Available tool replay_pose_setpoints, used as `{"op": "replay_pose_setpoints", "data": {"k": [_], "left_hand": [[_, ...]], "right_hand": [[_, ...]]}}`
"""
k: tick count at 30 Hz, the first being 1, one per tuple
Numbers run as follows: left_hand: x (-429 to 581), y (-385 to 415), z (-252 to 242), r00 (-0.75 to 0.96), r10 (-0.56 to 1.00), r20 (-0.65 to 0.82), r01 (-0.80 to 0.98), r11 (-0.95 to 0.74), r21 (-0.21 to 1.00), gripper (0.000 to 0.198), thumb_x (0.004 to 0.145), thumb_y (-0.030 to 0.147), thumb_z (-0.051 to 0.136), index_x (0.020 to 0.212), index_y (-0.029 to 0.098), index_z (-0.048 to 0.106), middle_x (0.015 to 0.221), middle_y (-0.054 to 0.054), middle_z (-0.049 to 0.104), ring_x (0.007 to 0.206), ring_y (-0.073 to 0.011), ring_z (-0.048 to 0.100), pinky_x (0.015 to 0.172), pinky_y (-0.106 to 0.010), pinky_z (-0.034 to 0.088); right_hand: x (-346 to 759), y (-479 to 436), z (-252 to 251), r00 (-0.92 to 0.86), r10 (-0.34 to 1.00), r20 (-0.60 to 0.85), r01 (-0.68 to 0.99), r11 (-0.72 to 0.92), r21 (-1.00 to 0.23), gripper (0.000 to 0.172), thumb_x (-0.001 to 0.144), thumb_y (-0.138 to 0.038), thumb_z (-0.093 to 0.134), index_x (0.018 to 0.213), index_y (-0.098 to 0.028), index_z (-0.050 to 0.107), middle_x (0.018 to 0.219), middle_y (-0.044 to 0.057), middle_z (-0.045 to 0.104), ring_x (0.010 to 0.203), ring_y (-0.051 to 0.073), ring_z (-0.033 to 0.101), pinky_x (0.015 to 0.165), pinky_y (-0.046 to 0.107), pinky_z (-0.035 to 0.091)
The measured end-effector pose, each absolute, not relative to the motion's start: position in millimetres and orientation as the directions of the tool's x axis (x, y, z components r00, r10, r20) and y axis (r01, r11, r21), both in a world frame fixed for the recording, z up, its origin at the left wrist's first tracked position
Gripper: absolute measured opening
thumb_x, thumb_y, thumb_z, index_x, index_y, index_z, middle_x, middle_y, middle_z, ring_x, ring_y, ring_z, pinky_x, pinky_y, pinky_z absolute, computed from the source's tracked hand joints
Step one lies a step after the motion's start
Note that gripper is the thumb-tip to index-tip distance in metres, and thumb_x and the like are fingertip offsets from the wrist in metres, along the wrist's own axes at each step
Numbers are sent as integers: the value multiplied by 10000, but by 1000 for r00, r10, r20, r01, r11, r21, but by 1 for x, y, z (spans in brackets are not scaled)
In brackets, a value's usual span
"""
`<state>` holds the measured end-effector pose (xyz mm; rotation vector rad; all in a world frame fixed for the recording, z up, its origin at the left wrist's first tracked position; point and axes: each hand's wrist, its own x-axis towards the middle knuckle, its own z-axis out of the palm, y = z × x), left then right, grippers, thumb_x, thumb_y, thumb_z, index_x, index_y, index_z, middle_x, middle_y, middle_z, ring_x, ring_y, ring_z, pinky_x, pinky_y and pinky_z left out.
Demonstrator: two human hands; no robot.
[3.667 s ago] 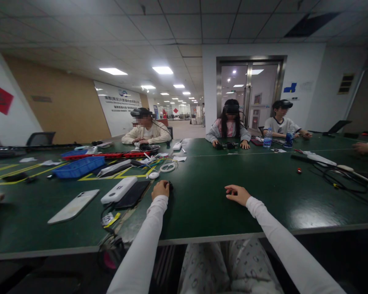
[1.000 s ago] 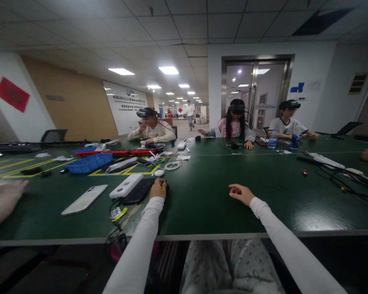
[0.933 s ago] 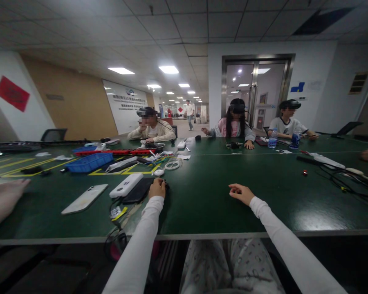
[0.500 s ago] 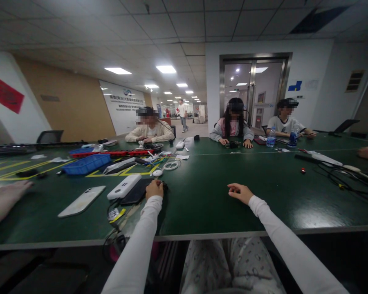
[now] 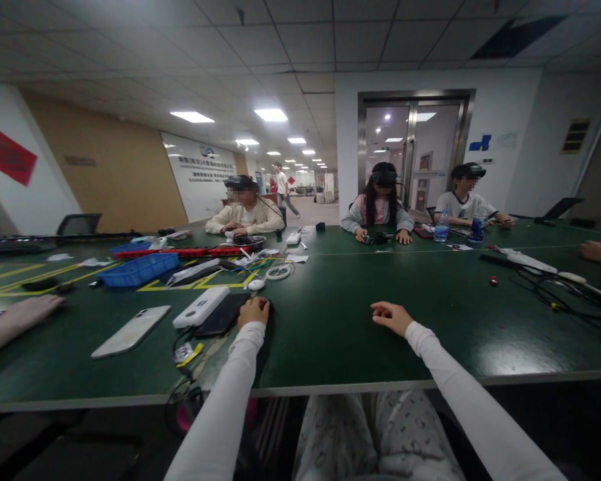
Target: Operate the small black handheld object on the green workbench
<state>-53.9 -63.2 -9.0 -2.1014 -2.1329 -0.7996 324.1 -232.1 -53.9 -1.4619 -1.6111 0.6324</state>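
My left hand (image 5: 253, 312) rests on the green table (image 5: 330, 321), curled into a fist over a small dark object whose edge shows at its right side. It lies just right of a black phone (image 5: 222, 314) and a white power bank (image 5: 201, 307). My right hand (image 5: 391, 316) lies on bare tabletop with its fingers loosely curled and nothing in it. Both arms wear white sleeves.
A white phone (image 5: 131, 331) and a cable with a yellow tag (image 5: 190, 352) lie to the left. Further back are a blue tray (image 5: 139, 269), a white cable coil (image 5: 278, 272) and black cables (image 5: 565, 294). Three people sit across the table; another person's hand (image 5: 25, 312) rests at the left.
My hands have stayed where they were. The person in pink brought a raised hand back down to the table. A person in the far corridor walked leftward.
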Motion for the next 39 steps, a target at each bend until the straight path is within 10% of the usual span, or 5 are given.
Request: {"op": "replay_pose_setpoints", "data": {"k": [39], "left_hand": [[167,-158,-33,564,732,381,520,-674,525,116,742,212,549,849,197,591,925,-43,578,923,-165,528,848,-336,415]], "right_hand": [[325,-227,-49,38,954,297,664,198,-721,613,623,-424,695,1181,-246,511,917,15,628,688,125,542,704,298,457]]}}
